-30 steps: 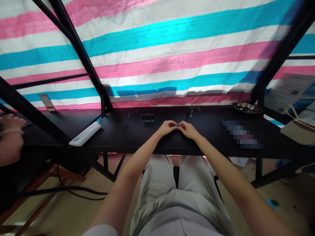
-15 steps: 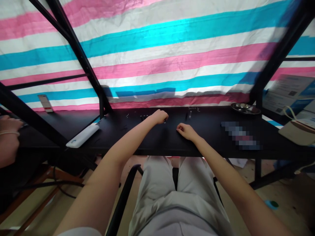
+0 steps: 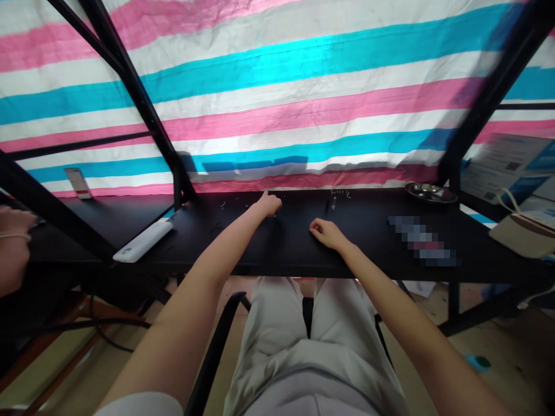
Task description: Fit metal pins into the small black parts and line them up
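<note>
My left hand is over the far middle of the black table. Its fingers are closed and point down; a tiny pale glint shows under the fingertips, too small to name. Nearer to me, my right hand rests on the tabletop with fingers curled and thumb against them. Whatever it may hold is hidden. Beyond it lie a small slim piece with a pale end and a row of tiny pale bits. Left of my left hand are thin white scraps.
A white oblong case lies at the left end, near a black frame post. A shiny metal dish stands back right, with a blurred-out flat item before it. Another person's hand is at far left. Boxes are at right.
My left hand has moved left, over the spot where several small dark pieces showed before; they are now covered. My right hand has stayed in place, still curled.
</note>
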Demonstrator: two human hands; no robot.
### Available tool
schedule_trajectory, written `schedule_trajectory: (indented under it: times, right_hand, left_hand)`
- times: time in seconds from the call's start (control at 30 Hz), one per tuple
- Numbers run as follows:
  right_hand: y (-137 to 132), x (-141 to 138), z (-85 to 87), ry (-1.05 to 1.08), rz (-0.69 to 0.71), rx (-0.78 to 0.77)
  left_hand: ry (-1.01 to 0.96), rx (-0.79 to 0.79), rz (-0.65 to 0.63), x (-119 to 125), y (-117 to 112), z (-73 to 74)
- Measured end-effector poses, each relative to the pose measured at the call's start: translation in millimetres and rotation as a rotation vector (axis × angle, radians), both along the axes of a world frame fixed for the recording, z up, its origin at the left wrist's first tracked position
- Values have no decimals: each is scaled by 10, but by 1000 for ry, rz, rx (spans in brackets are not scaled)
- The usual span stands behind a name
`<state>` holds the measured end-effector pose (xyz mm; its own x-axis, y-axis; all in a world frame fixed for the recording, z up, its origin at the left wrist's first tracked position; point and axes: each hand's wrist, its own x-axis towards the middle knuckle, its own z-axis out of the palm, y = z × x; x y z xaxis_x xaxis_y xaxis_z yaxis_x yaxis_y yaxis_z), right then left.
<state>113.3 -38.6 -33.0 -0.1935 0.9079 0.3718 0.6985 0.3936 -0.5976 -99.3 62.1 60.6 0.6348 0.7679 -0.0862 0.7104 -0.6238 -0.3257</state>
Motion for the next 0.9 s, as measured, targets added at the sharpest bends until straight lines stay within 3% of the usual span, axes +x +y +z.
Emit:
schedule_trajectory:
  times: [0.47, 0.9]
  right_hand:
    - [-7, -7, 12, 1, -3, -24]
    - [-4, -7, 10, 4, -2, -13]
  left_hand:
    - [-48, -46, 50, -50, 55, -32]
    - [63, -34, 48, -19, 16, -88]
